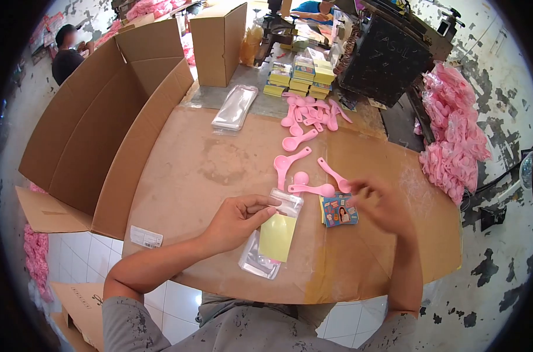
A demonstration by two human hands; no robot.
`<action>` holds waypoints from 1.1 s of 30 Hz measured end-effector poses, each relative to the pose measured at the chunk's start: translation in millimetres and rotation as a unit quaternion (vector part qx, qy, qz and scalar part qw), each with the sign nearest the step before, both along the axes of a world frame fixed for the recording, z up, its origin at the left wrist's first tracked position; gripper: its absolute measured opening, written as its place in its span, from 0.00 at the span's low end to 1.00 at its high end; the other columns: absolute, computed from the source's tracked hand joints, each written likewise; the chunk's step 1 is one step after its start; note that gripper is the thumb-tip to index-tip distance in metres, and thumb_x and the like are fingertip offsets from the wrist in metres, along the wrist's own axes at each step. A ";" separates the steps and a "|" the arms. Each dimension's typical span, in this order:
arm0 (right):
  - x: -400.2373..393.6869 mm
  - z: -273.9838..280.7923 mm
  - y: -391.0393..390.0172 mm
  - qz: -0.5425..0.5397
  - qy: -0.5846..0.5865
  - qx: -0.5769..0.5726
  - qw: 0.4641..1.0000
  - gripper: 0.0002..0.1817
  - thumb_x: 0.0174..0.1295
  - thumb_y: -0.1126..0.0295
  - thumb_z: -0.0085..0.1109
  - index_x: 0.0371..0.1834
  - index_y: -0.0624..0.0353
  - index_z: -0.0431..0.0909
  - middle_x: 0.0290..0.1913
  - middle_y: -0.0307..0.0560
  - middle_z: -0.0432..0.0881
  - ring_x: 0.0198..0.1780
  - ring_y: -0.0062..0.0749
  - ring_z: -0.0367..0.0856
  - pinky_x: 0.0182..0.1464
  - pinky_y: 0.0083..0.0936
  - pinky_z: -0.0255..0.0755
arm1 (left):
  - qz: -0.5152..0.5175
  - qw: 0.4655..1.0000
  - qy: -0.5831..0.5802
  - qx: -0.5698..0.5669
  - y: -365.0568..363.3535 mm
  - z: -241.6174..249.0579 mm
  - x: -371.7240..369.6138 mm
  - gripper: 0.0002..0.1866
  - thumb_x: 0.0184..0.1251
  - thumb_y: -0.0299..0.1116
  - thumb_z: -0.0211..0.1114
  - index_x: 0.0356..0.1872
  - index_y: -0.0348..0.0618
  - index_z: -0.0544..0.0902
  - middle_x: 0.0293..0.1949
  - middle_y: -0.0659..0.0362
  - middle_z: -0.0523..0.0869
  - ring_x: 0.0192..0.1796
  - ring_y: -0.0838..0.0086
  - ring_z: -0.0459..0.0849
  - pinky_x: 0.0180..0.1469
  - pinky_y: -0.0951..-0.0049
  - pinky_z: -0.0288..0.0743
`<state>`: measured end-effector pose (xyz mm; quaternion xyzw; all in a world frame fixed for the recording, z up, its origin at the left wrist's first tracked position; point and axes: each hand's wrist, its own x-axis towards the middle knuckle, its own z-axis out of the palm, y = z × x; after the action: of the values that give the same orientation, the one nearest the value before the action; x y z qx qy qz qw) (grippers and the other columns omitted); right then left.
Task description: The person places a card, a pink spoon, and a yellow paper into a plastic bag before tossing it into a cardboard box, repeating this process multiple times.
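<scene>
My left hand (236,220) pinches a pale yellow card (277,237) between thumb and fingers. Behind the card lie clear plastic bags (252,261) on the cardboard-covered table, and a bit of pink shows at the card's lower edge. My right hand (385,205), smeared by motion, is over a small stack of blue printed cards (340,210). Its fingertips are by a pink measuring spoon (335,177). Two more pink spoons, one lying crosswise (313,189) and one farther left (285,167), lie just beyond my left hand.
A pile of pink spoons (313,111) lies farther back, before stacked cards (301,73). A bundle of clear bags (235,108) is left of it. A large open carton (140,141) flanks the table, and bagged pink items (454,129) hang at right. A person (67,58) is at far left.
</scene>
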<state>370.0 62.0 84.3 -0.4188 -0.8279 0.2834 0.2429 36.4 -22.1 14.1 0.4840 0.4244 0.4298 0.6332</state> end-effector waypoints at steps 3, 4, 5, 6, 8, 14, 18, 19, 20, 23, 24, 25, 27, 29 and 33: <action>-55.9 -16.6 -22.9 0.133 0.073 -0.069 0.986 0.21 0.67 0.65 0.73 0.60 0.59 0.83 0.46 0.41 0.86 0.46 0.21 0.84 0.45 0.21 0.75 | 0.007 1.000 -0.016 0.018 -2.2 -0.3 3.6 0.16 0.83 0.32 0.63 0.63 0.33 0.84 0.48 0.56 0.92 0.48 0.81 0.89 0.49 0.78 0.84; -66.2 -23.5 -27.7 0.118 0.091 -0.110 0.983 0.19 0.68 0.66 0.73 0.59 0.60 0.83 0.46 0.41 0.86 0.46 0.21 0.84 0.46 0.21 0.75 | 0.007 0.999 -0.018 0.026 -3.1 -0.4 4.4 0.16 0.83 0.32 0.63 0.63 0.33 0.84 0.48 0.56 0.92 0.48 0.81 0.89 0.49 0.78 0.84; -74.8 -32.6 -30.7 0.104 0.108 -0.150 0.977 0.18 0.69 0.67 0.72 0.58 0.61 0.83 0.47 0.40 0.86 0.46 0.20 0.84 0.46 0.20 0.75 | 0.008 0.999 -0.019 0.034 -3.7 -0.3 4.9 0.15 0.83 0.31 0.63 0.62 0.33 0.85 0.48 0.57 0.92 0.48 0.80 0.89 0.50 0.77 0.84; -78.9 -40.1 -31.5 0.091 0.125 -0.191 0.969 0.17 0.69 0.68 0.71 0.57 0.61 0.83 0.47 0.40 0.86 0.47 0.19 0.84 0.47 0.20 0.76 | 0.011 0.999 -0.015 0.035 -4.4 0.0 5.3 0.15 0.83 0.31 0.63 0.61 0.33 0.85 0.47 0.57 0.92 0.48 0.80 0.89 0.50 0.77 0.84; -80.8 -51.1 -29.5 0.078 0.199 -0.245 0.946 0.14 0.71 0.71 0.70 0.55 0.63 0.83 0.48 0.38 0.86 0.48 0.18 0.83 0.48 0.20 0.76 | 0.016 0.999 -0.007 0.034 -5.0 0.5 5.3 0.14 0.83 0.31 0.63 0.59 0.32 0.86 0.47 0.57 0.92 0.48 0.80 0.89 0.51 0.77 0.85; -79.1 -61.1 -29.9 0.064 0.291 -0.307 0.904 0.07 0.71 0.77 0.67 0.50 0.63 0.85 0.48 0.35 0.85 0.49 0.18 0.83 0.52 0.20 0.76 | 0.011 0.996 0.052 0.070 -4.3 -8.6 5.5 0.15 0.82 0.31 0.65 0.60 0.35 0.87 0.48 0.56 0.93 0.48 0.79 0.90 0.49 0.75 0.87; -77.5 -54.2 -32.0 0.038 0.320 -0.340 0.883 0.07 0.70 0.81 0.65 0.48 0.63 0.87 0.48 0.37 0.85 0.48 0.20 0.83 0.53 0.21 0.75 | 0.022 0.996 0.019 0.084 -3.2 -7.7 7.5 0.14 0.81 0.27 0.64 0.61 0.37 0.87 0.48 0.56 0.93 0.47 0.78 0.90 0.49 0.75 0.88; -75.0 -58.7 -31.2 0.051 0.320 -0.323 0.889 0.08 0.69 0.82 0.64 0.48 0.63 0.87 0.48 0.38 0.85 0.48 0.21 0.82 0.53 0.22 0.75 | 0.018 0.993 0.021 0.114 -2.8 -9.2 6.3 0.14 0.81 0.26 0.64 0.61 0.37 0.88 0.48 0.56 0.93 0.47 0.78 0.90 0.49 0.74 0.88; -71.0 -66.5 -29.1 0.065 0.319 -0.305 0.895 0.08 0.69 0.83 0.63 0.47 0.63 0.88 0.48 0.38 0.85 0.48 0.21 0.82 0.53 0.22 0.75 | 0.014 0.989 0.023 0.145 -2.4 -10.0 4.8 0.14 0.80 0.25 0.64 0.61 0.37 0.88 0.48 0.56 0.93 0.47 0.78 0.90 0.49 0.74 0.88; -68.8 -70.7 -27.4 0.084 0.316 -0.272 0.905 0.10 0.67 0.85 0.61 0.47 0.64 0.88 0.48 0.39 0.84 0.47 0.22 0.81 0.53 0.23 0.74 | -0.031 0.979 0.078 0.184 0.0 -7.9 -3.4 0.15 0.79 0.23 0.64 0.62 0.39 0.88 0.50 0.55 0.92 0.48 0.77 0.90 0.49 0.75 0.88; -68.8 -70.8 -27.6 0.086 0.315 -0.264 0.907 0.11 0.67 0.85 0.60 0.47 0.64 0.88 0.48 0.40 0.84 0.48 0.23 0.81 0.53 0.23 0.74 | -0.037 0.980 0.079 0.180 0.4 -10.9 -4.8 0.15 0.79 0.23 0.64 0.62 0.39 0.88 0.50 0.55 0.92 0.49 0.77 0.89 0.50 0.74 0.88; -67.5 -70.4 -27.4 0.091 0.303 -0.260 0.912 0.10 0.68 0.84 0.61 0.48 0.64 0.88 0.49 0.39 0.83 0.50 0.22 0.80 0.54 0.23 0.74 | -0.043 0.980 0.080 0.176 1.5 -15.1 -5.6 0.15 0.79 0.24 0.64 0.62 0.39 0.88 0.50 0.55 0.92 0.49 0.77 0.89 0.50 0.74 0.88; -63.2 -68.8 -25.5 0.102 0.278 -0.251 0.922 0.08 0.70 0.81 0.63 0.49 0.63 0.88 0.50 0.38 0.83 0.54 0.21 0.80 0.57 0.23 0.74 | -0.048 0.983 0.065 0.164 2.0 -16.7 -5.5 0.14 0.80 0.26 0.64 0.62 0.39 0.88 0.51 0.55 0.92 0.49 0.77 0.89 0.51 0.74 0.87; -60.4 -67.5 -22.4 0.109 0.269 -0.254 0.923 0.08 0.70 0.80 0.64 0.49 0.64 0.88 0.50 0.39 0.83 0.54 0.22 0.80 0.57 0.23 0.74 | -0.046 0.987 0.032 0.149 1.8 -9.3 -4.0 0.14 0.81 0.28 0.64 0.61 0.38 0.88 0.51 0.56 0.92 0.48 0.77 0.89 0.52 0.74 0.87; -62.7 -58.9 -27.7 0.098 0.241 -0.261 0.930 0.07 0.71 0.78 0.65 0.49 0.64 0.87 0.51 0.39 0.83 0.54 0.22 0.81 0.56 0.24 0.75 | -0.050 0.996 0.001 0.080 3.4 -12.7 -5.2 0.14 0.82 0.30 0.63 0.62 0.38 0.87 0.50 0.56 0.93 0.48 0.79 0.89 0.53 0.74 0.86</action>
<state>307.4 34.3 25.4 -0.3030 -0.6783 0.6040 0.2885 31.2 -18.7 1.4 0.5546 0.3645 0.4292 0.6126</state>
